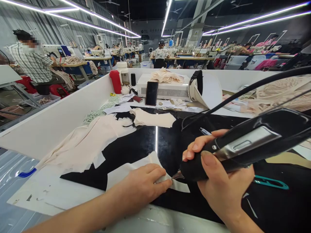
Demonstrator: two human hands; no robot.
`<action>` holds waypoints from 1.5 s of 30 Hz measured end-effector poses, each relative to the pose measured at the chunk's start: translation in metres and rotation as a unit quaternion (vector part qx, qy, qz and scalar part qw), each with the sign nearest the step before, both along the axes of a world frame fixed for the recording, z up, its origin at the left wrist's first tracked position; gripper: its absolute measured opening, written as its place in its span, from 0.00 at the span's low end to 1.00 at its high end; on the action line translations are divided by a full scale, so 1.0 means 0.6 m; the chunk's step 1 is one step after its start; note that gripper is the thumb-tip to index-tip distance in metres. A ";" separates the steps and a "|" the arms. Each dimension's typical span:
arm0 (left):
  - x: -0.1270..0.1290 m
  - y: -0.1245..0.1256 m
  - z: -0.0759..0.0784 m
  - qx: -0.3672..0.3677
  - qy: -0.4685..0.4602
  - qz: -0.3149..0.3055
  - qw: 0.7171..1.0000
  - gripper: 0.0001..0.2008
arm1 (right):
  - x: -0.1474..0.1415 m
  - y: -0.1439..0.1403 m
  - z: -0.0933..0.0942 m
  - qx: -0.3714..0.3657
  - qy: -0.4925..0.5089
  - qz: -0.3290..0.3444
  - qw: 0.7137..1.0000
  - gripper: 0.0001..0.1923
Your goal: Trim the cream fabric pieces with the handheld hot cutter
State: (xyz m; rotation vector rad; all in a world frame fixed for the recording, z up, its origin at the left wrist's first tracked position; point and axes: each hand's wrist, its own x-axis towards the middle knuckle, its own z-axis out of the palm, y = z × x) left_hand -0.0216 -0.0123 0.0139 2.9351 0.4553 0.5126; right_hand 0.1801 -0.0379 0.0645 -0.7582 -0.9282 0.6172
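My right hand (218,171) is wrapped around a black corded handheld power tool (245,142) with a silver side panel. Its thin metal tip (178,175) meets the edge of a cream fabric piece (126,170) lying on the black work surface (136,139). My left hand (145,186) holds that piece down, fingers bent and pressed together close to the tip. A narrow strip of the fabric (181,186) extends past my fingers, under the tool's nose. Which kind of power tool it is, I cannot make out.
Cream fabric pieces (80,145) lie at left, with a small stack (153,118) further back. A phone (152,93) leans on a white vented box (167,85). A teal-handled tool (272,182) rests at right. The cable (233,97) arches overhead. People work at machines beyond.
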 end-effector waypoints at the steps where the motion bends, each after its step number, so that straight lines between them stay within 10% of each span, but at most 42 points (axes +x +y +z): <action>1: 0.001 0.000 -0.001 0.003 -0.008 0.004 1.000 0.10 | 0.000 0.000 0.001 -0.001 -0.003 -0.001 1.000 0.20; 45: -0.002 0.016 0.003 0.030 0.014 0.008 0.999 0.13 | 0.019 -0.011 0.006 -0.009 -0.004 -0.024 1.000 0.22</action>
